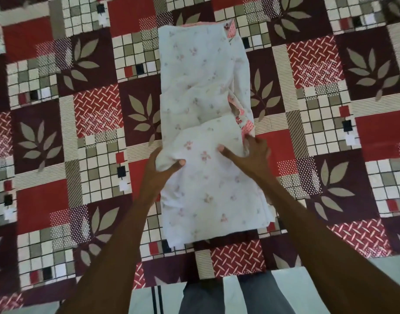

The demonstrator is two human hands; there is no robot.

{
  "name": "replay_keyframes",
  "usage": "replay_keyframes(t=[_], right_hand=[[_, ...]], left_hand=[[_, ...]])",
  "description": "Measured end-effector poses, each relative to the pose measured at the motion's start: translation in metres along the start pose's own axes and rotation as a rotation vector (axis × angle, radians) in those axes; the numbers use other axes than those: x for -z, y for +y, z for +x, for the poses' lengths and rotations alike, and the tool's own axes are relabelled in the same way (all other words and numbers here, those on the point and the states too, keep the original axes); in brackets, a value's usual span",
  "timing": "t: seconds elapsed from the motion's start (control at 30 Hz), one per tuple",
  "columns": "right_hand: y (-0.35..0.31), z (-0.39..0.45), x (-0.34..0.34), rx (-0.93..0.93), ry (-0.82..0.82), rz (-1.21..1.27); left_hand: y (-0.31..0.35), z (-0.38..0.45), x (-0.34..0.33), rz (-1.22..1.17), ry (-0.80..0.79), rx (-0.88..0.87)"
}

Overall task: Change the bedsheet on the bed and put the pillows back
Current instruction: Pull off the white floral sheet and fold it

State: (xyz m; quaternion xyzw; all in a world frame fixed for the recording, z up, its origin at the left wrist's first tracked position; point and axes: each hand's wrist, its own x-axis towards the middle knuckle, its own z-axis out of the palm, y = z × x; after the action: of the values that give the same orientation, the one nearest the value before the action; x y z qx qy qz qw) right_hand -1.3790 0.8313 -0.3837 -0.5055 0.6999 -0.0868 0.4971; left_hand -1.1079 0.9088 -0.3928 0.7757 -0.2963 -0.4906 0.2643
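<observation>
A folded white sheet with small pink flowers lies in a long strip down the middle of the bed. The bed is covered by a red, maroon and cream patchwork bedsheet with leaf and grid squares. My left hand grips the left edge of the folded sheet's upper layer, thumb on top and fingers under the cloth. My right hand holds the right edge of the same fold, thumb on top and fingers tucked at the pink-patterned side. No pillows are in view.
The near edge of the bed runs along the bottom, with pale floor beyond it. My grey trousers show at the bottom centre. The patchwork sheet spreads flat on both sides of the folded strip.
</observation>
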Motion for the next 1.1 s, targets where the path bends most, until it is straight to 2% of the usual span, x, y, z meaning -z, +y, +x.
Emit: replay_keyframes(t=[0.1,0.17,0.23,0.37,0.47,0.53,0.57,0.63,0.73,0.83,0.9,1.0,1.1], right_hand=[[-0.016,0.019,0.006,0.049,-0.1,0.229],[-0.02,0.017,0.009,0.105,-0.145,0.279],[-0.016,0.005,0.012,0.157,-0.125,0.286],[0.01,-0.02,0.02,0.153,0.007,0.487],[0.025,-0.006,0.019,0.097,0.081,0.322],[0.042,0.009,0.02,0.01,0.069,0.158],[0.054,0.013,0.021,-0.025,0.042,0.116],[0.087,0.014,0.02,-0.125,-0.085,0.119],[0.1,-0.032,0.01,-0.232,-0.323,0.181],[0.098,-0.064,-0.002,-0.258,-0.276,0.225],[0.094,-0.076,0.001,-0.284,-0.258,0.269],[0.09,-0.104,0.017,-0.341,-0.373,0.373],[0.07,-0.134,0.039,-0.427,-0.487,0.499]], left_hand=[[0.009,0.008,0.001,0.003,-0.083,-0.025],[0.015,0.003,0.0,-0.02,-0.124,-0.048],[0.02,-0.002,-0.002,-0.05,-0.166,-0.084],[0.03,-0.002,-0.007,-0.071,-0.207,-0.155],[0.029,0.004,-0.015,0.015,-0.044,-0.148],[0.013,0.001,-0.017,0.017,0.127,-0.15],[0.001,-0.003,-0.017,-0.024,0.158,-0.137],[-0.02,-0.022,-0.016,-0.102,0.079,-0.031],[-0.049,-0.049,-0.02,-0.186,-0.162,0.194],[-0.063,-0.06,-0.024,-0.203,-0.227,0.278],[-0.054,-0.073,-0.018,-0.182,-0.198,0.299],[-0.054,-0.094,-0.002,-0.146,-0.238,0.362],[-0.055,-0.12,0.01,-0.234,-0.32,0.474]])
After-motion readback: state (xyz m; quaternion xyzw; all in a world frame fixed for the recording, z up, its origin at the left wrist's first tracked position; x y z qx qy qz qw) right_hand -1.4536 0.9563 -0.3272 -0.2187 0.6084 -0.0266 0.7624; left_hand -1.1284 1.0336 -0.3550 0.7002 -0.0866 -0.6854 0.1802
